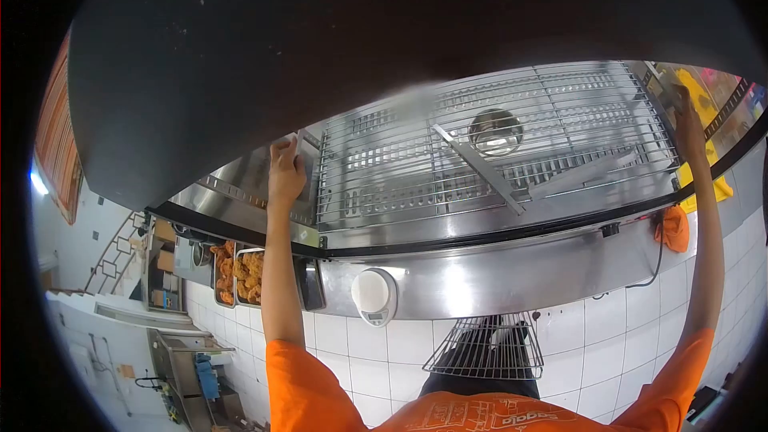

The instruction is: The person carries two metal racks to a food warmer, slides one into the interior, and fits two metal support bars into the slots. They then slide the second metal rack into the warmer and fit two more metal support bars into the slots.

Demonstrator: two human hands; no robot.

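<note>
Inside a metal cabinet, a wire rack (pixel 384 164) spans the space between my two hands. My left hand (pixel 286 164) is at the rack's left side, fingers bent near a small metal piece at the cabinet wall; whether it grips that piece is unclear. At the right side wall, my right hand (pixel 690 124) reaches up beside a metal strip, its fingers dark and partly hidden. A loose metal bar (pixel 480 168) lies slanted over the rack. Next to it is a flat pale strip (pixel 584 174). A round metal bowl (pixel 495 132) shows behind the wires.
A white scale (pixel 373 294) rests on the steel ledge (pixel 456 280). Trays of fried food (pixel 249 276) stand at lower left. Another wire rack (pixel 488 352) is low before my body. An orange cloth (pixel 674 230) hangs at right. A dark panel (pixel 320 24) overhangs the top.
</note>
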